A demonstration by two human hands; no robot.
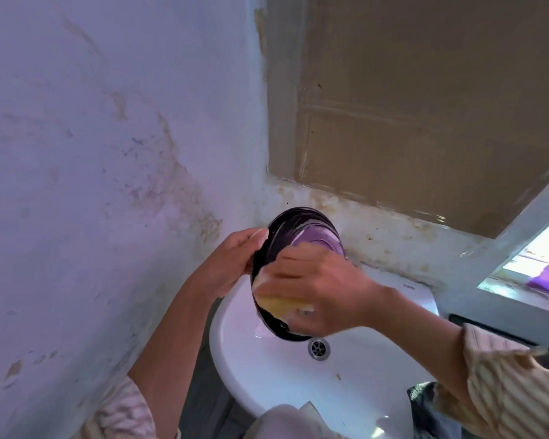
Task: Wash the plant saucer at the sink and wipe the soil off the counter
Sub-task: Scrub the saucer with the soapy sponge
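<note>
A round black plant saucer (293,231), streaked with soap foam, is held tilted on its edge above the white sink (267,369). My left hand (235,258) grips its left rim. My right hand (317,286) presses a yellow sponge (279,304) against the lower part of the saucer's inner face and covers much of it. The counter is not in view.
The sink's metal drain (319,348) lies just below the saucer. A stained wall stands on the left, and a cardboard-covered window (425,106) behind. A white cloth (286,419) rests on the sink's front rim. An open window frame (526,267) juts in at right.
</note>
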